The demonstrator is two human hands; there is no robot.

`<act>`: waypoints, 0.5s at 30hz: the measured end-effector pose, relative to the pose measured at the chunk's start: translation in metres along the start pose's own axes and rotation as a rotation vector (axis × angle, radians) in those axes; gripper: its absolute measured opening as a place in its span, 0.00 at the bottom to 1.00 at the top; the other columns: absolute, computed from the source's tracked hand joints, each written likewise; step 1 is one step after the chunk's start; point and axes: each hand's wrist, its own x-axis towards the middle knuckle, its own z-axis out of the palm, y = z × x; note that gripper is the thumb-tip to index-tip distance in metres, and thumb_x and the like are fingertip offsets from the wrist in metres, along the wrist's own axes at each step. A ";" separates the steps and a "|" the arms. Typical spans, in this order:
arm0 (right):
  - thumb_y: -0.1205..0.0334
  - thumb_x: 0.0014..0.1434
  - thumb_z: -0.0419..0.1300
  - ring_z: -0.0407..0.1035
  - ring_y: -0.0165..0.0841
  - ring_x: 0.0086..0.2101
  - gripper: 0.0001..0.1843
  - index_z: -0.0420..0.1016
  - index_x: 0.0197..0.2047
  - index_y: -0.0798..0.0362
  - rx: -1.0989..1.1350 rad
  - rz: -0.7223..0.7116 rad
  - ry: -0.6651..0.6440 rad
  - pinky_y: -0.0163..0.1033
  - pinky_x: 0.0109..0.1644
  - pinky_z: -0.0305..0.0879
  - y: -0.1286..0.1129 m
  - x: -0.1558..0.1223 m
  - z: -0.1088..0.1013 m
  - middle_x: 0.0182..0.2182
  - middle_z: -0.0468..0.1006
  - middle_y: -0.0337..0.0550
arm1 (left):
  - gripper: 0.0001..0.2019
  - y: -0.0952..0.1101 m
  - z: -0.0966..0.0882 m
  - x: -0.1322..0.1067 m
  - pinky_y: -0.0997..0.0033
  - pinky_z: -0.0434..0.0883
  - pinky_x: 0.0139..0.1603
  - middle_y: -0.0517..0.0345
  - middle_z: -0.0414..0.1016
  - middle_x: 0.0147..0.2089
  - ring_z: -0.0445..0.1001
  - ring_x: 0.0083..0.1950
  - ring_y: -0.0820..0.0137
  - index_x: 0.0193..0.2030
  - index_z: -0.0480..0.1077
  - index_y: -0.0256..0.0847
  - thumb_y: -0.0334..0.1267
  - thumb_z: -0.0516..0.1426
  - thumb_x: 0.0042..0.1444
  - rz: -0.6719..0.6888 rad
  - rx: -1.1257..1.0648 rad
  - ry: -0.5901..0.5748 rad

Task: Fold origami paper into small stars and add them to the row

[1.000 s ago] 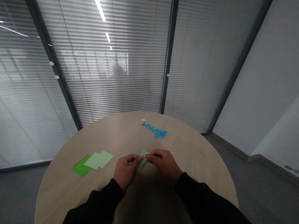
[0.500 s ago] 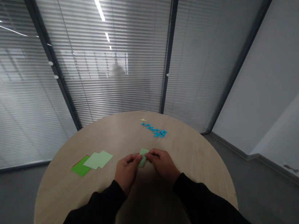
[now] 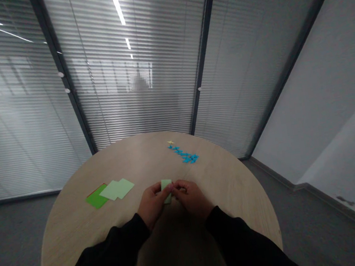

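Note:
A folded piece of pale green paper [image 3: 165, 182] is held upright-turned at the near middle of the table. My left hand [image 3: 152, 204] pinches it, the thumb lying across its face. My right hand [image 3: 190, 196] is closed at the paper's right edge, with thumb and forefinger meeting the left thumb tip; whether they grip the paper there is hard to make out. To the left lie pale green paper sheets [image 3: 124, 188], partly over a bright green stack of paper [image 3: 97, 199] with a reddish edge.
Several small blue folded-paper pieces [image 3: 185, 154] lie in a slanting row at the back right of the round wooden table [image 3: 79, 233]. A pale yellow folded piece [image 3: 170, 142] sits at the row's far end. Beyond stands a glass partition with blinds [image 3: 142, 111].
The green paper has turned from slanted to nearly straight and shifted slightly left. My right fingers have come in against the left thumb. The sheets and blue pieces stay put.

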 end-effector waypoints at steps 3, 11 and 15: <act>0.46 0.63 0.59 0.64 0.30 0.26 0.20 0.75 0.31 0.55 -0.054 -0.028 -0.032 0.35 0.30 0.58 0.000 -0.001 0.002 0.25 0.73 0.39 | 0.19 0.002 0.002 -0.003 0.72 0.67 0.31 0.53 0.80 0.29 0.73 0.28 0.71 0.34 0.79 0.35 0.52 0.67 0.49 -0.031 -0.005 0.035; 0.55 0.62 0.62 0.63 0.30 0.26 0.13 0.77 0.29 0.54 -0.233 -0.045 -0.084 0.36 0.31 0.57 -0.001 -0.004 0.012 0.23 0.73 0.38 | 0.20 0.011 -0.004 0.007 0.73 0.70 0.33 0.54 0.81 0.34 0.75 0.32 0.70 0.40 0.78 0.36 0.51 0.67 0.48 0.040 -0.230 0.374; 0.55 0.64 0.59 0.67 0.31 0.29 0.12 0.78 0.36 0.54 -0.118 -0.018 0.006 0.36 0.33 0.60 -0.003 -0.004 0.011 0.28 0.76 0.41 | 0.18 0.011 -0.008 0.007 0.71 0.71 0.34 0.57 0.80 0.32 0.76 0.31 0.69 0.39 0.77 0.39 0.50 0.67 0.49 -0.006 -0.280 0.318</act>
